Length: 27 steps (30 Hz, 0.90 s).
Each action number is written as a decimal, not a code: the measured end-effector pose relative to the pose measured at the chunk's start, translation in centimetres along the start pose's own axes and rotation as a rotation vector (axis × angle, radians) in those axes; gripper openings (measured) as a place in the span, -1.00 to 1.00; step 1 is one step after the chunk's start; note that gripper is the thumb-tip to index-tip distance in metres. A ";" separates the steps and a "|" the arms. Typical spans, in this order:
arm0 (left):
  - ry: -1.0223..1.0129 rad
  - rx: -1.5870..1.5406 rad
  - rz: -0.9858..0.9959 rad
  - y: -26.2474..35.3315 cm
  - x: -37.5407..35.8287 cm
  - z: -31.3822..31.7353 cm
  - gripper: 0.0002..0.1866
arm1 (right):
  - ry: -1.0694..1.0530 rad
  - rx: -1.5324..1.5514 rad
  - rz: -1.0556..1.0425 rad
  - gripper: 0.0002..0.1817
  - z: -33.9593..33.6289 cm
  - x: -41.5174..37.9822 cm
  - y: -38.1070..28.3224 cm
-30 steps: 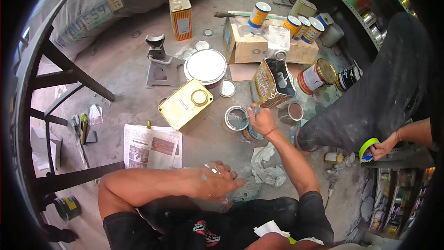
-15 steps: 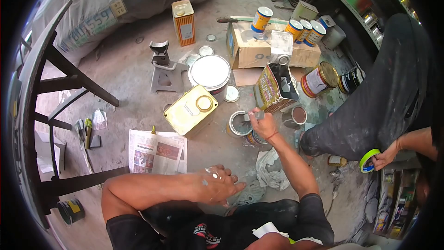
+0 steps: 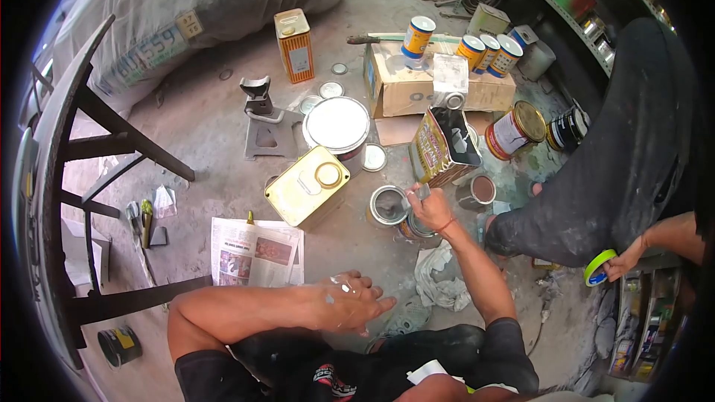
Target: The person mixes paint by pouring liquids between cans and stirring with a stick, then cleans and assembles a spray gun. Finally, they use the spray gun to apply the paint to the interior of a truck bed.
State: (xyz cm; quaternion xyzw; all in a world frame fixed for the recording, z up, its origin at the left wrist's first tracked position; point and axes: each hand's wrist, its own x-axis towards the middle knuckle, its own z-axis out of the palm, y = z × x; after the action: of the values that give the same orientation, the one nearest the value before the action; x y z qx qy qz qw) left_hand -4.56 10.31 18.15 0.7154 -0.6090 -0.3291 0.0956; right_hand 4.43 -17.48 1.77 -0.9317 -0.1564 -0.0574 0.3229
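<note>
My right hand (image 3: 430, 210) is closed on a flat grey strip (image 3: 423, 192), whose exact kind I cannot make out. It is just right of an open paint can (image 3: 388, 205) with grey paint inside. Another can (image 3: 417, 228) stands partly hidden under my wrist. My left hand (image 3: 348, 301), spotted with white paint, is held out above my lap with its fingers extended and nothing in them. A crumpled white rag (image 3: 441, 279) lies on the floor between my forearms.
A yellow metal can (image 3: 307, 186) and a white-lidded tub (image 3: 336, 123) stand ahead. Newspaper (image 3: 257, 253) lies left, near a dark wooden stand (image 3: 134, 149). A cardboard box (image 3: 402, 89) carries several small cans. At right, another person's hand (image 3: 624, 262) holds green tape (image 3: 600, 268).
My right hand has drawn the flat strip away from the grey paint can's mouth, to the right. The left hand stays nearly still. The other person's hand and tape shifted slightly right.
</note>
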 end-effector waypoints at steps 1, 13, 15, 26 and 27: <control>-0.006 0.003 0.003 0.0 0.1 0.1 -0.22 | 0.003 -0.013 0.081 -0.77 -0.2 0.0 -0.2; -0.045 -0.005 -0.013 -0.5 1.0 -0.1 -0.21 | -0.083 0.185 0.109 -0.69 0.6 -0.5 0.2; -0.039 -0.014 0.007 -0.6 1.1 0.1 -0.21 | -0.100 0.065 0.172 -0.69 0.3 -0.3 1.0; -0.129 -0.035 -0.008 -0.9 1.9 -0.1 -0.21 | 0.056 0.059 0.129 -0.64 0.7 0.0 1.4; -0.129 -0.035 -0.010 -1.2 2.0 0.0 -0.20 | 0.075 0.049 0.137 -0.64 1.0 -0.1 1.3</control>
State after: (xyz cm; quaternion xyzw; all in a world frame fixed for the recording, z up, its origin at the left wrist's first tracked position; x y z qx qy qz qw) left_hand -3.53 8.71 16.75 0.6941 -0.6043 -0.3854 0.0671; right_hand 4.78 -17.88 0.24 -0.9292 -0.0814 -0.0664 0.3543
